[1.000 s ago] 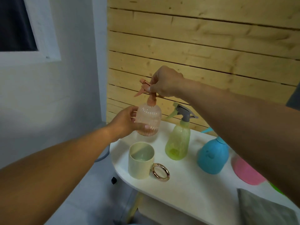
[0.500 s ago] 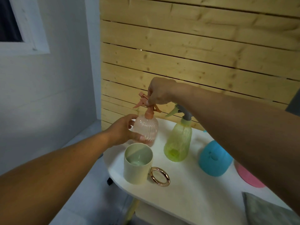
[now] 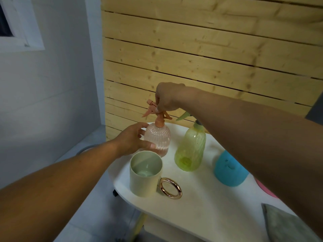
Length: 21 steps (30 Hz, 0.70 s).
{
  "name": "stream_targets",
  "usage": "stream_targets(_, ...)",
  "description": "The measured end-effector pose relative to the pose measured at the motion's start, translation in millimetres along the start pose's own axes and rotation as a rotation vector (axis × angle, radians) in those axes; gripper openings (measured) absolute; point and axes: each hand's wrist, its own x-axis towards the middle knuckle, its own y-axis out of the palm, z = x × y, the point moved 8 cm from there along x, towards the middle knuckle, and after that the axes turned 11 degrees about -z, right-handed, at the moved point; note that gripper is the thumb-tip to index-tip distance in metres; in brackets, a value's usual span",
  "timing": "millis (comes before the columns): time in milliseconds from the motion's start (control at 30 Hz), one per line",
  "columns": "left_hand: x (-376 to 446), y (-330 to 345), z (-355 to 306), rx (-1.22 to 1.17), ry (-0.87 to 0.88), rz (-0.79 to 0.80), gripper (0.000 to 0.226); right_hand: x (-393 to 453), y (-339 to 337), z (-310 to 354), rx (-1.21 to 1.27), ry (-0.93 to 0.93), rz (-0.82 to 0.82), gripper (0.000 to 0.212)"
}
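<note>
The pink spray bottle stands upright at the far left end of the white desk, just behind the mug. The mug's rim hides its base, so contact with the desk cannot be confirmed.

The left hand grips the ribbed body. Its fingers are curled round the far side and mostly out of sight, and the thumb lies across the front. The right hand comes from above and pinches the sprayer head. Only one fingertip shows, and the back of the hand covers the others.

The right forearm hides the top of the green spray bottle, apart from its nozzle tip. It also covers the right side of the blue container and nearly all of a pink object, which cannot be identified. A grey cloth is cut off at the lower right corner, and a window is cut off at the upper left. The mug's gold ring handle is in full view.
</note>
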Motion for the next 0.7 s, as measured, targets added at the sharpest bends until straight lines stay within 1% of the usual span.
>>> stream_targets(167,-1.3,0.5,2.0,-0.057,-0.013,0.007,0.069,2.7,1.2,2.0,0.023,-0.02,0.05,0.031)
stream_targets(267,-1.9,0.6,1.4,-0.076,-0.034,0.026,0.066,2.3,-0.2,-0.5,0.066,-0.011,0.079,0.03)
stream_targets(467,-4.4,-1.0,-0.3,-0.113,-0.091,0.039,0.065,-0.5,-0.6,-2.9,0.111,0.002,0.084,0.028)
stream_targets(600,-7.3,-0.6,-1.1,-0.112,-0.121,0.033,0.07,-3.8,-5.1,-7.1,0.115,0.007,0.083,0.032)
stream_targets(700,-7.0,-5.2,0.7,-0.085,-0.151,0.029,0.083,-10.3,-22.3,-16.9,0.131,0.035,0.052,0.04)
